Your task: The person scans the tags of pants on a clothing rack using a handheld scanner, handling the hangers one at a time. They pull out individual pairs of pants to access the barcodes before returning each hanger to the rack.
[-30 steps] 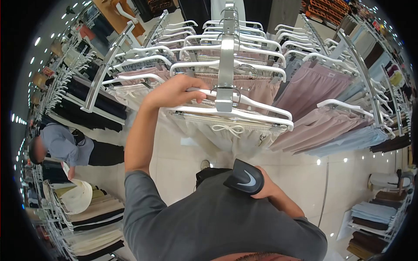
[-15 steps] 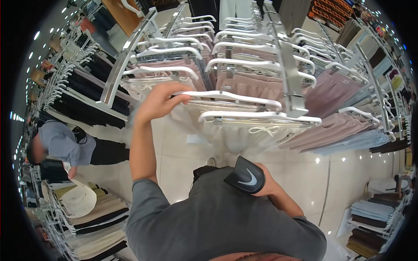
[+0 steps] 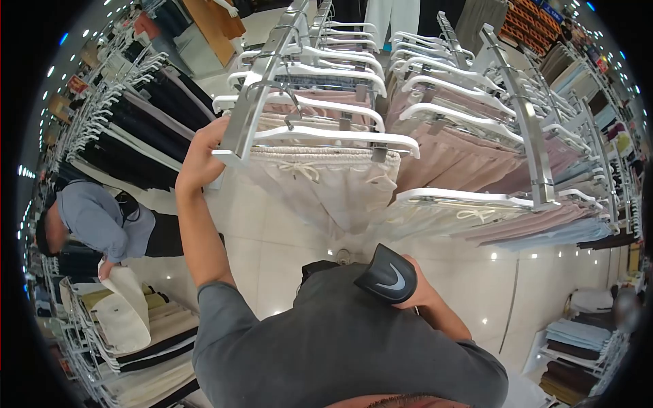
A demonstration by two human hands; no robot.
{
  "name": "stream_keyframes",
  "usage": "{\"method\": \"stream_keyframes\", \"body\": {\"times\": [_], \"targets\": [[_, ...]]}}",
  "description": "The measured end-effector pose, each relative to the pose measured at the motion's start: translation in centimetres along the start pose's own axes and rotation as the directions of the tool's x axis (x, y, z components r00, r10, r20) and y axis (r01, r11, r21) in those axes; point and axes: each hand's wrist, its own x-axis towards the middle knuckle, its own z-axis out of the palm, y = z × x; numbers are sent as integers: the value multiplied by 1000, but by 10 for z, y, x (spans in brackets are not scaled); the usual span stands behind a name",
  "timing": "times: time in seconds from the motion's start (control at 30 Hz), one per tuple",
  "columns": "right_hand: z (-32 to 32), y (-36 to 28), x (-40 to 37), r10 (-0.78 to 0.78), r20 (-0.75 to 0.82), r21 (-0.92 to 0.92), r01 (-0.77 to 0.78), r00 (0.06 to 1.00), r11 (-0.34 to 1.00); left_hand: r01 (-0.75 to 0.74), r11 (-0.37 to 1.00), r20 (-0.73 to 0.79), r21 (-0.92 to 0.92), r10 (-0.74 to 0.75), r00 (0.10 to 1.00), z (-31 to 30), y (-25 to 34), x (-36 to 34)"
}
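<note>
My left hand point(image 3: 203, 155) is raised at the front end of the left metal rail point(image 3: 246, 126). Its fingertips are hidden behind the rail, so their grip does not show. Right beside it, a white hanger point(image 3: 333, 134) carries cream drawstring trousers point(image 3: 320, 183) on the front of that rail. My right hand point(image 3: 423, 289) is held at my belly, closed around the edge of a dark curved pad point(image 3: 386, 275) with a light swoosh mark; most of its fingers are behind the pad. Another white hanger point(image 3: 469, 197) with pale trousers hangs on the right rail.
Pink trousers point(image 3: 456, 160) hang in rows on the right rail point(image 3: 520, 109). To the left, a person in a blue-grey shirt point(image 3: 95, 211) handles a white garment point(image 3: 122, 313) over a clothes rack. Folded clothes point(image 3: 578, 336) lie on shelves at the lower right.
My left hand has moved left to the left rail's end. The cream trousers on their hanger have moved left, from near the right rail to the left rail. My right hand stays at my belly.
</note>
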Motion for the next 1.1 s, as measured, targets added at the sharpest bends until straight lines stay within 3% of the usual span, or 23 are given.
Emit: {"method": "stream_keyframes", "body": {"times": [0.1, 0.2, 0.27, 0.37, 0.47, 0.57, 0.63, 0.67, 0.73, 0.77, 0.83, 0.9, 0.97, 1.03, 1.1], "targets": [[16, 2, 12, 6, -6, 15, -6, 1000, 1000, -10, 1000, -55, 14, 11, 998, -6, -14, -5], [31, 3, 19, 66, -88, -28, -69, 994, 997, 43, 999, 4, -6, -43, 999, -12, -28, -12], [34, 3, 24, 11, -111, -48, -16, 994, 999, 36, 999, 13, -23, -36, 999, -12, -33, -13], [36, 1, 28, 77, -66, -134, -85, 995, 987, -2, 1000, 5, -21, 2, 1000, -9, -33, -11], [44, -11, 37, 107, -136, -64, -116, 985, 991, -44, 999, -13, -8, 44, 999, -9, -31, -10], [47, -16, 41, 117, -149, -31, -122, 982, 992, -88, 993, -53, 80, 92, 994, -5, -29, -12], [49, -14, 37, 124, -164, -26, -130, 979, 991, -96, 955, -184, 281, 151, 971, 5, -22, -17], [49, -14, 35, 128, -179, -22, -134, 975, 991, -93, 955, -184, 280, 149, 972, 14, -16, -19], [46, -15, 31, 93, -169, -44, -102, 981, 994, 48, 853, -449, 520, 225, 865, 35, -3, -27], [43, -16, 28, 58, -160, -66, -69, 985, 995, 44, 870, -546, 492, 268, 793, 50, -9, -39], [38, -14, 18, 49, -190, -70, -64, 981, 995, 89, 975, -832, 203, 124, 541, 102, -22, -67], [34, -7, 7, 44, -223, -74, -62, 974, 995, 177, 921, -860, 347, 237, 453, 141, 1, -78], [30, 4, -5, 41, -332, -117, -84, 942, 990, 193, 937, -826, 292, 145, 545, 179, 17, -86], [25, -16, -8, 36, -327, -131, -83, 944, 988, 75, 997, -808, -24, -64, 585, 220, 41, -78], [16, -24, -13, 18, -315, -151, -68, 949, 986, 90, 972, -652, -218, -213, 728, 255, 62, -79]]}}
